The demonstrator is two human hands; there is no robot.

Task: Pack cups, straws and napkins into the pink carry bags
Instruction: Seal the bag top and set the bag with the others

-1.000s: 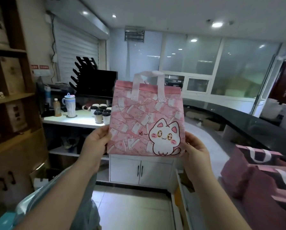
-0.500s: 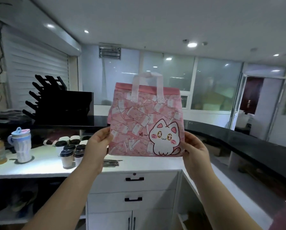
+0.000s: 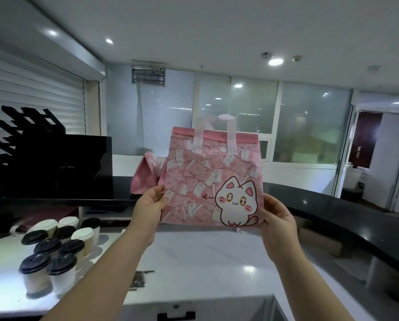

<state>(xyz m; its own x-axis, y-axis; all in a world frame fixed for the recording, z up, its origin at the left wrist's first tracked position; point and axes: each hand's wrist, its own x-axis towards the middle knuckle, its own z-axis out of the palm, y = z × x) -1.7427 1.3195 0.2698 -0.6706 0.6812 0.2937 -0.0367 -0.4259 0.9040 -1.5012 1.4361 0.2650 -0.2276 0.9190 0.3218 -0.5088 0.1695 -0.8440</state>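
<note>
I hold a pink carry bag (image 3: 201, 181) with a white cat print and pale handles upright over the white counter (image 3: 205, 256). My left hand (image 3: 151, 205) grips its lower left edge, and my right hand (image 3: 276, 218) grips its lower right edge. Its bottom is at or just above the counter; I cannot tell if it touches. Several paper cups (image 3: 54, 253), most with black lids, stand in a cluster at the counter's left. A dark bundle, perhaps wrapped straws (image 3: 139, 280), lies near my left forearm. A second pink bag (image 3: 146, 177) stands behind, on the black ledge.
A raised black bar top (image 3: 333, 216) curves around the back and right. A black monitor (image 3: 54, 167) with a black rack behind it stands at the back left. White drawers (image 3: 177, 313) sit under the counter. Cardboard boxes lie under the bar at right.
The view has swung right and closer to the counter. The bag, held the same way in both hands, now hangs low over the counter, and a second pink bag shows behind it.
</note>
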